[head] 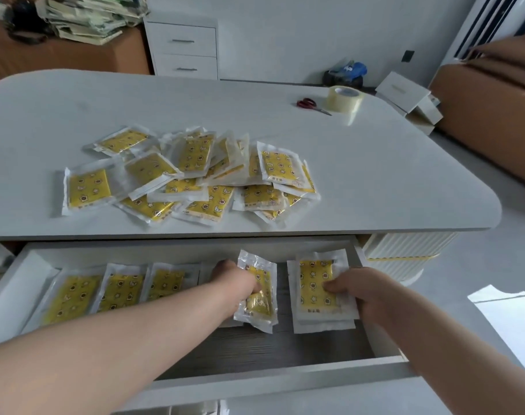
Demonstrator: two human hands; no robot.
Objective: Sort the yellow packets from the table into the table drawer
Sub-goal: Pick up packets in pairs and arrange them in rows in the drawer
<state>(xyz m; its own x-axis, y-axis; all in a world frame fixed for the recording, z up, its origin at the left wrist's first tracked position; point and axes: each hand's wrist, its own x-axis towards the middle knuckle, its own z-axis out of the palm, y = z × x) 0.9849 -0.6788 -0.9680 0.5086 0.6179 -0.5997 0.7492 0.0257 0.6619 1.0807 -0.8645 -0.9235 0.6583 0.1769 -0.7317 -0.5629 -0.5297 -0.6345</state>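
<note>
A loose pile of several yellow packets [192,175] in clear wrappers lies on the white table [375,175]. Below it the table drawer [30,274] is pulled open. Three packets [120,290] lie side by side in its left part. My left hand [234,280] is inside the drawer, shut on a crumpled yellow packet [259,295] that stands tilted on its edge. My right hand [360,287] presses its fingertips on a small stack of packets [313,280] at the drawer's right end.
Red scissors [307,103] and a roll of clear tape [345,98] sit at the table's far right. White boxes [405,94] lie on the floor beyond, next to a brown sofa [495,109]. A white drawer cabinet [185,49] stands by the wall.
</note>
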